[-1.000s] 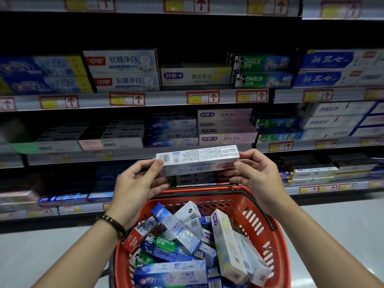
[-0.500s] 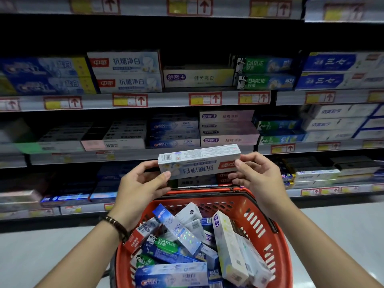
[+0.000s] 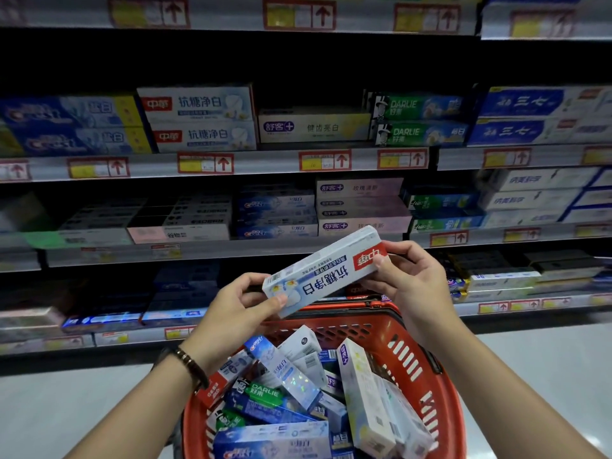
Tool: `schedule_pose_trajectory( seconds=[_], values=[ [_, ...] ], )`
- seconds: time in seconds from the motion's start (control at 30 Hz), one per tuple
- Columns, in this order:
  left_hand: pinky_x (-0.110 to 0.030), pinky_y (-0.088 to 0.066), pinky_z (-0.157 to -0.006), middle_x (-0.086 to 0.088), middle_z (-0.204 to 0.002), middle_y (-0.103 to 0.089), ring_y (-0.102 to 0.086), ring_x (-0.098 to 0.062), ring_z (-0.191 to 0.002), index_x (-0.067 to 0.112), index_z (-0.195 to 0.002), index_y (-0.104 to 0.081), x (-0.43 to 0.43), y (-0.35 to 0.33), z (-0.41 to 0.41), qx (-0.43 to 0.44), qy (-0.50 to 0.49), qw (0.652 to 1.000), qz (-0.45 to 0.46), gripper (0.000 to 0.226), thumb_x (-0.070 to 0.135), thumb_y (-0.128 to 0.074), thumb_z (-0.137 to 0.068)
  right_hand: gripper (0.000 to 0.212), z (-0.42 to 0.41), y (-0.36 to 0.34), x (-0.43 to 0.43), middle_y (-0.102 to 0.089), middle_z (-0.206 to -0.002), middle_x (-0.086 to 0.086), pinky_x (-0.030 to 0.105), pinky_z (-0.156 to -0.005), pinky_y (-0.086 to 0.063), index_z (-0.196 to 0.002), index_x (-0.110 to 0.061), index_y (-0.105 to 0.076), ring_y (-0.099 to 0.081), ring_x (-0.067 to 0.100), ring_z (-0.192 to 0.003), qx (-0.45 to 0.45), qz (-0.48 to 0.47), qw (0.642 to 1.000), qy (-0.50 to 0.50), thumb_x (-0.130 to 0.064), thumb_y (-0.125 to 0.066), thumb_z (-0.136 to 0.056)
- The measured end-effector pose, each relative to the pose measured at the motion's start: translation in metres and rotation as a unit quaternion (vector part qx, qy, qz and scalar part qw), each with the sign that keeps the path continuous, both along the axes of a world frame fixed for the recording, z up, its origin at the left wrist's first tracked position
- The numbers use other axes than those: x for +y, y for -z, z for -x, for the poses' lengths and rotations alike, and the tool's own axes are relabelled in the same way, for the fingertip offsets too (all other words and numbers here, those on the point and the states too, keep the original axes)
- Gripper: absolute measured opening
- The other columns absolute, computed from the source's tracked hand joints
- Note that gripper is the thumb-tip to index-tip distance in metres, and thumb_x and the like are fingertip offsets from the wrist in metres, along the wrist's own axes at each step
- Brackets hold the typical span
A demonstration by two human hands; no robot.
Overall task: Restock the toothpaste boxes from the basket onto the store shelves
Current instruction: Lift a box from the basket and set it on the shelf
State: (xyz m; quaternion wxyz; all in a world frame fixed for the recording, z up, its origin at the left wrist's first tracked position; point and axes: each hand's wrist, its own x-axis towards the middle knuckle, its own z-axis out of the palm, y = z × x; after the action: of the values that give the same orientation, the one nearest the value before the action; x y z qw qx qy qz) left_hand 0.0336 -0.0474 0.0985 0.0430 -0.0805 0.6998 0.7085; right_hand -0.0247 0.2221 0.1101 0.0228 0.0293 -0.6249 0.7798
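Observation:
A white toothpaste box (image 3: 326,273) with a red logo and blue upside-down lettering hangs tilted above the red basket (image 3: 414,352), its right end higher. My left hand (image 3: 238,306) pinches its lower left end, and my right hand (image 3: 410,283) grips the red-logo end. The basket below holds several mixed toothpaste boxes (image 3: 291,385). Two matching white boxes (image 3: 198,117) are stacked on the upper shelf, left of centre.
Store shelves (image 3: 265,164) with red-framed price tags fill the view, stocked with rows of blue, green, white and pink toothpaste boxes. A low stack of cream boxes (image 3: 314,127) leaves dark space above it. Pale floor lies on both sides of the basket.
The box has turned from its barcode side to its printed front and now tilts, right end raised. Both hands kept hold and moved slightly up and right.

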Motion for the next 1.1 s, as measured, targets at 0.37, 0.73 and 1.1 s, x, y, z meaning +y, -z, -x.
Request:
schedule_pose_trajectory(
  seconds=[0.37, 0.73, 1.1],
  values=[
    [-0.038, -0.062, -0.091, -0.004, -0.107, -0.076, -0.074, -0.021, -0.103, 0.040, -0.117, -0.073, 0.010, 0.001, 0.005, 0.059, 0.057, 0.991, 0.110, 0.036, 0.033, -0.083, -0.083, 0.015, -0.003, 0.002, -0.010, -0.080, -0.106, 0.009, 0.045, -0.085, -0.066, -0.113, -0.010, -0.071, -0.078, 0.024, -0.103, 0.056, -0.098, 0.994, -0.012, -0.011, -0.073, -0.098],
    [-0.028, -0.060, -0.078, 0.004, -0.104, -0.078, -0.074, -0.014, -0.099, 0.029, -0.114, -0.073, 0.025, 0.002, 0.007, 0.065, 0.047, 0.989, 0.121, 0.027, 0.021, -0.081, -0.090, 0.042, -0.006, 0.001, -0.024, -0.080, -0.107, 0.004, 0.033, -0.071, -0.066, -0.137, -0.024, -0.065, -0.078, 0.018, -0.101, 0.061, -0.078, 0.995, -0.029, -0.015, -0.074, -0.097],
    [-0.048, -0.059, -0.091, -0.006, -0.119, -0.077, -0.074, -0.028, -0.109, 0.019, -0.126, -0.059, 0.028, -0.006, 0.010, 0.031, 0.035, 0.999, -0.022, 0.034, 0.019, -0.073, -0.095, 0.054, -0.009, 0.012, -0.026, -0.080, -0.112, 0.004, 0.046, -0.081, -0.066, -0.135, -0.027, -0.067, -0.077, 0.025, -0.106, 0.021, -0.143, 0.974, -0.177, -0.013, -0.086, -0.086]
  ],
)
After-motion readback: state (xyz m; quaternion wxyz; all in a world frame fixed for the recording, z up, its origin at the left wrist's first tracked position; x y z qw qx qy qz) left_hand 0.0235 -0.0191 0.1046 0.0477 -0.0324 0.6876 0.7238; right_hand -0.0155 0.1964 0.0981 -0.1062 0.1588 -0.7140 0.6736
